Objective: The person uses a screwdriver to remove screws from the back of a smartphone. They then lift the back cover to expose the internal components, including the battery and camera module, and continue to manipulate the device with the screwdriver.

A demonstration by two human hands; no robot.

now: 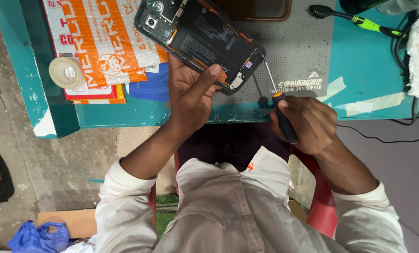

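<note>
An opened smartphone (pixel 201 38), its back cover off and its dark battery and boards showing, lies tilted over a grey anti-slip mat (pixel 303 51). My left hand (pixel 189 96) holds it from below, thumb pressed on its near edge. My right hand (pixel 305 122) grips a small screwdriver (pixel 277 100) with a black handle and orange collar. Its thin metal tip touches the phone's lower right corner.
Orange and white padded mailers (pixel 99 40) and a roll of tape (pixel 66 72) lie on the teal table (pixel 139 115) at left. A green-handled tool (pixel 359 19) and black cables (pixel 406 61) are at right. A blue plastic bag (pixel 38 238) lies on the concrete floor.
</note>
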